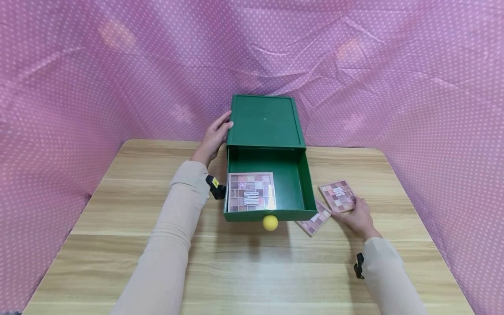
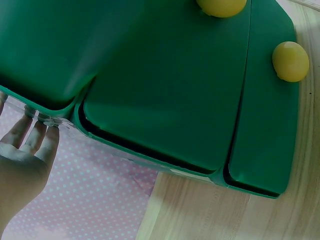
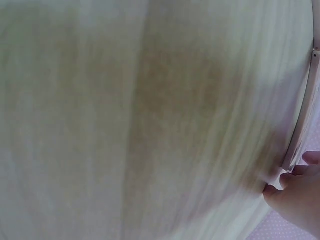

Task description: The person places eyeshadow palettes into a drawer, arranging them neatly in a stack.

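A green drawer box (image 1: 267,120) has its top drawer (image 1: 291,175) pulled out. An eyeshadow palette (image 1: 250,192) lies at the left inside the drawer, its clear lid shiny. My left hand (image 1: 212,139) touches the left side of the box with extended fingers; the left wrist view shows them along the edge of its side. To the right, my right hand (image 1: 359,218) grips the near edge of a second eyeshadow palette (image 1: 337,196). A third palette (image 1: 313,222) rests on the table, partly hidden under the drawer's right front corner.
The wooden table (image 1: 157,210) carries everything, with a pink dotted cloth (image 1: 177,65) hanging behind and at both sides. A yellow knob (image 1: 270,223) sticks out from the drawer front. Lower drawer fronts (image 2: 165,100) with yellow knobs (image 2: 290,61) show in the left wrist view.
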Demonstrator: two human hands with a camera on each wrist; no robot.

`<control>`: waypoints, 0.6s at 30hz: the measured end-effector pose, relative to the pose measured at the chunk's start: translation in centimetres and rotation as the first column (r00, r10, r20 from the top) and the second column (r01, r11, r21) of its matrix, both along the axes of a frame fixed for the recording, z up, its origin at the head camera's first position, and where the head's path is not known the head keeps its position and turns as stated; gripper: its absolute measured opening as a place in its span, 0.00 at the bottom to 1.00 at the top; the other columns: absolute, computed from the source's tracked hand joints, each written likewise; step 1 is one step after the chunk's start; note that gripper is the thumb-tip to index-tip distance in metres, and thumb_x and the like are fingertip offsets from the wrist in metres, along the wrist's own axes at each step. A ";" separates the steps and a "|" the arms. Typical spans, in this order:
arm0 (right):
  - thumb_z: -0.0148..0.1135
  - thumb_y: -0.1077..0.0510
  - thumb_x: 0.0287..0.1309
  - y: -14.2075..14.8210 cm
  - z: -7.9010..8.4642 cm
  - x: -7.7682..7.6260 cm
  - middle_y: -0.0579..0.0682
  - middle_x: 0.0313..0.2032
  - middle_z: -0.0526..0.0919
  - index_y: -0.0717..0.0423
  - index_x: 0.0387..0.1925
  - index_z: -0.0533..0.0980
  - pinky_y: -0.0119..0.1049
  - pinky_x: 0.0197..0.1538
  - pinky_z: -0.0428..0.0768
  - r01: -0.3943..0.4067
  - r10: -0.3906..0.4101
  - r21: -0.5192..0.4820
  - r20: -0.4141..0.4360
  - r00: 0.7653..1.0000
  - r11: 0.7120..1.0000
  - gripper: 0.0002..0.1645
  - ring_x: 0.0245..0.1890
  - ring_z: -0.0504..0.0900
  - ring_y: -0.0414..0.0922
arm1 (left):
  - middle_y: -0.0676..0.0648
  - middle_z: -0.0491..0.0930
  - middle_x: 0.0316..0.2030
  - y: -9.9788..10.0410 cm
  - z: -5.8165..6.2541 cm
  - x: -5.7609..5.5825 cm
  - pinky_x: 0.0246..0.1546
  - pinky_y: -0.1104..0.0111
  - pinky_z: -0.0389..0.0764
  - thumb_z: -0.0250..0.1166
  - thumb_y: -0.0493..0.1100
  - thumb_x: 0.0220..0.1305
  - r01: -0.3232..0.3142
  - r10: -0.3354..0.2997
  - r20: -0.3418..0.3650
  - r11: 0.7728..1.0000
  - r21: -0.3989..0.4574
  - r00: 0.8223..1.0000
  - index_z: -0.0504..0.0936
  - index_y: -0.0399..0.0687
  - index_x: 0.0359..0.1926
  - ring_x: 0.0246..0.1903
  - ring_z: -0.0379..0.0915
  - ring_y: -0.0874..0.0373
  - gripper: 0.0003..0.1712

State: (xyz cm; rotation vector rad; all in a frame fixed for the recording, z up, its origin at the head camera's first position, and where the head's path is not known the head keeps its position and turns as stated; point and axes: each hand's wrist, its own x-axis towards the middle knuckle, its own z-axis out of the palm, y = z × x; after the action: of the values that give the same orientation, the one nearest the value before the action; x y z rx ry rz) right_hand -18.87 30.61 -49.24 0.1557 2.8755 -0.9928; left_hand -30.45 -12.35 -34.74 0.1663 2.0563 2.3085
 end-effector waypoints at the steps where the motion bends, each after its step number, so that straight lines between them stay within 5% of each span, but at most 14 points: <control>1: 0.68 0.42 0.34 0.0 -0.1 0.0 0.72 0.51 0.55 0.77 0.59 0.44 0.56 0.53 0.54 0.004 -0.004 -0.001 -0.001 1.000 1.000 0.64 0.50 0.56 0.64 | 0.50 0.58 0.60 0.0 -0.2 -0.2 0.47 0.64 0.67 0.51 0.45 0.62 -0.003 0.003 0.000 1.000 0.001 1.000 0.59 0.56 0.62 0.51 0.62 0.56 0.27; 18: 0.69 0.46 0.36 0.0 0.2 0.2 0.72 0.51 0.58 0.76 0.59 0.43 0.54 0.54 0.55 0.033 -0.031 -0.103 0.024 0.999 0.994 0.62 0.51 0.59 0.64 | 0.52 0.61 0.57 0.1 -0.5 -0.5 0.35 0.72 0.69 0.52 0.45 0.62 -0.047 0.047 0.003 0.999 -0.003 0.999 0.62 0.58 0.61 0.41 0.65 0.58 0.25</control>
State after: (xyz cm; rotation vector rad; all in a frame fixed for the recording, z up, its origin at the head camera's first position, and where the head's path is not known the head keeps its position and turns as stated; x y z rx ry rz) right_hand -18.67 30.60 -49.05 0.2040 2.8018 -1.1348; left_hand -30.96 -12.25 -35.23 0.1159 2.0842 2.3310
